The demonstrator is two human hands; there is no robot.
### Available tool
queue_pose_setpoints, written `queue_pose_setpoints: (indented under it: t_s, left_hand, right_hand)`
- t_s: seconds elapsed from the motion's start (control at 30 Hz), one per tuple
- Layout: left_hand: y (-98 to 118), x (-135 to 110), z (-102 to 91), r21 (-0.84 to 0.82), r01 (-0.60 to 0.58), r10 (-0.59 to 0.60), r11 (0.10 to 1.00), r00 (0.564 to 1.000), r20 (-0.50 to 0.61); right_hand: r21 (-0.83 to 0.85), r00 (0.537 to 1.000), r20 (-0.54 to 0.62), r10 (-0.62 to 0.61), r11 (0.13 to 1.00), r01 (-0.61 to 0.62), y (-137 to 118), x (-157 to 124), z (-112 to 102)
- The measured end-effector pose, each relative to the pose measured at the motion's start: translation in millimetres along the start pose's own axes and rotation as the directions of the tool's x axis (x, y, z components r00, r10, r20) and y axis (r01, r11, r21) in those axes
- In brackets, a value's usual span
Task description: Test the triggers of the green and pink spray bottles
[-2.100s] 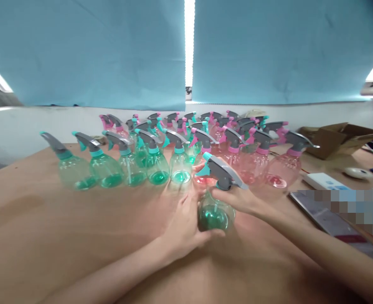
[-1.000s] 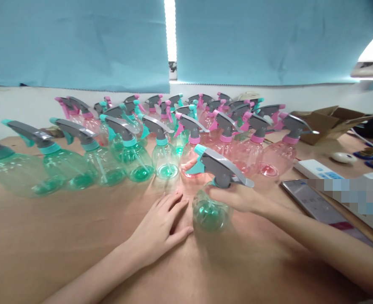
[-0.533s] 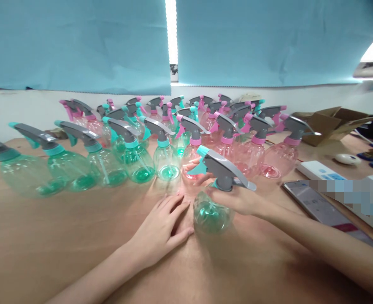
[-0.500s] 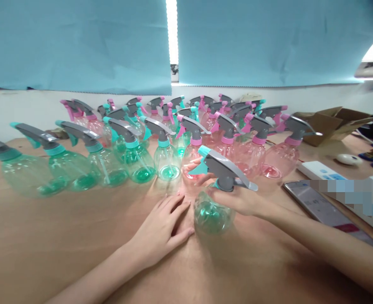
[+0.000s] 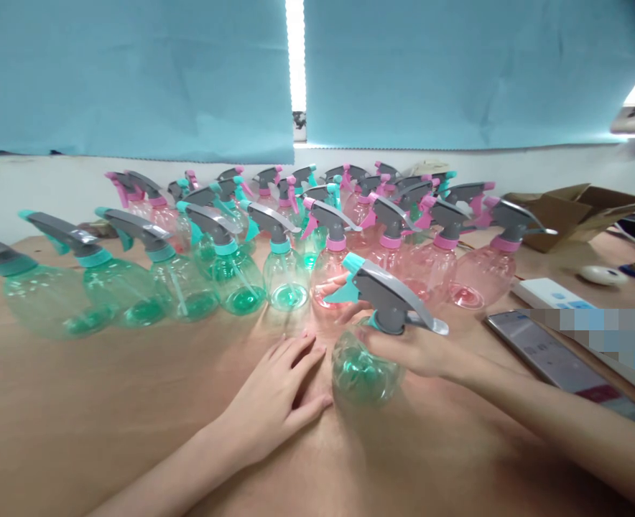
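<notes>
My right hand [image 5: 404, 350] is wrapped around the neck of a green spray bottle [image 5: 363, 370] with a grey head and turquoise trigger. The bottle is upright just right of the middle, its trigger pointing left and away. Part of the fingers is hidden behind the bottle. My left hand [image 5: 274, 395] lies flat on the wooden table [image 5: 107, 416] with its fingers stretched out and nothing in it, its thumb close to the bottle's base. Beyond both hands stands a front row of green spray bottles [image 5: 242, 287] on the left and pink spray bottles [image 5: 336, 269] on the right.
More pink and green bottles crowd behind the front row. On the right lie a phone [image 5: 544, 352], a white box [image 5: 552, 294] and a white computer mouse [image 5: 602, 276]. An opened cardboard box [image 5: 559, 212] is at the back right, and blue sheeting [image 5: 134, 79] hangs behind.
The view has shifted slightly. My right hand still grips the green spray bottle, which sits a touch lower and further right in view. My left hand stays flat on the table.
</notes>
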State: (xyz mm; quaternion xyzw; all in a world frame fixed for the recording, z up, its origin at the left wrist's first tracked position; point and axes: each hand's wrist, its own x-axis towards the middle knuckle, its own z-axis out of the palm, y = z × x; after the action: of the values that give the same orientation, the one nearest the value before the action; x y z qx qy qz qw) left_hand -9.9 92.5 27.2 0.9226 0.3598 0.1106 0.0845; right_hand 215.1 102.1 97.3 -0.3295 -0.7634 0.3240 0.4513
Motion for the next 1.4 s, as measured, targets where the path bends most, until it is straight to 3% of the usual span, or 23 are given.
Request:
queue_pose_setpoints:
  t_s: [0.2, 0.47, 1.4]
  left_hand:
    - [0.2, 0.0, 1.2, -0.008, -0.003, 0.003, 1.000, 1.000, -0.008]
    - [5.5, 1.9, -3.9, -0.003, 0.012, -0.011, 1.000, 1.000, 0.024]
    - [3.9, 1.2, -2.4, -0.036, 0.014, -0.014, 0.999, 1.000, 0.003]
  right_hand:
    - [-0.088, 1.000, -0.001, -0.021, 0.996, 0.020, -1.9, 2.7, 1.6]
    - [0.010, 1.000, 0.017, 0.024, 1.000, -0.024, -3.7, 2.5, 3.1]
    - [-0.048, 0.999, 0.014, 0.047, 0.998, -0.046, -5.8, 2.6, 2.9]
